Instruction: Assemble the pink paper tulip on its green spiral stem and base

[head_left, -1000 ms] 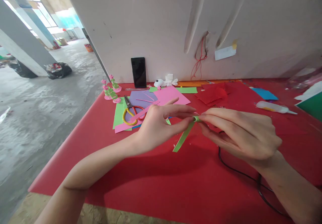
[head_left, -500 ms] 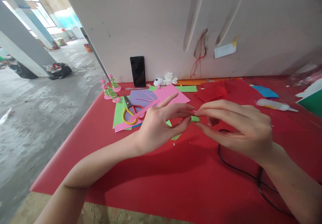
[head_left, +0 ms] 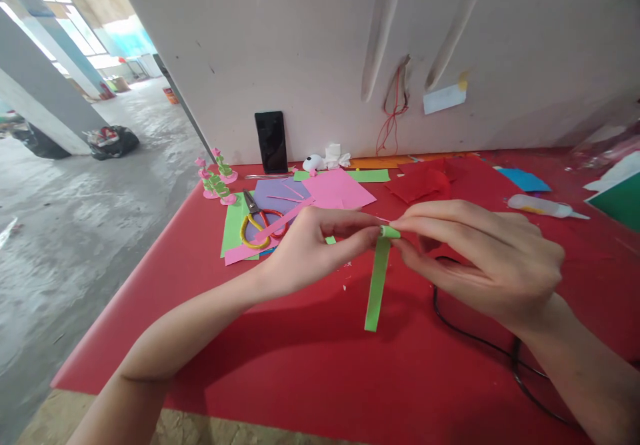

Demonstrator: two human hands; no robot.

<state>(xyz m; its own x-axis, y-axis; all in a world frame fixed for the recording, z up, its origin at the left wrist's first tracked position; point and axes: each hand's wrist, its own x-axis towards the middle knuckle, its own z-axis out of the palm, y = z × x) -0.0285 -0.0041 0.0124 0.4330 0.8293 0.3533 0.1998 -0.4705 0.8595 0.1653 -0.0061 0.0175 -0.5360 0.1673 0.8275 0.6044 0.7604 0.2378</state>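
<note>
A narrow green paper strip (head_left: 376, 284) hangs down over the red tabletop (head_left: 310, 365), its top end curled into a small loop. My left hand (head_left: 313, 248) pinches that curled end from the left with thumb and fingers closed. From the right, my right hand (head_left: 480, 258) pinches the same curled end with its fingertips. A thin pink stick pokes out between the two hands at the curl. Both hands are held above the middle of the table.
Scissors (head_left: 257, 222) with yellow and red handles lie on green, purple and pink paper sheets (head_left: 333, 190) at the left. Small pink-and-green paper figures (head_left: 215, 180), a black phone (head_left: 271, 142) against the wall, red paper (head_left: 420, 182), a glue bottle (head_left: 543, 206) and a black cable (head_left: 480, 345) are also there.
The green strip has swung from mostly tucked behind my left hand to hanging straight down. Both hands stayed pinched at its curled end, and my left forefinger has folded down.
</note>
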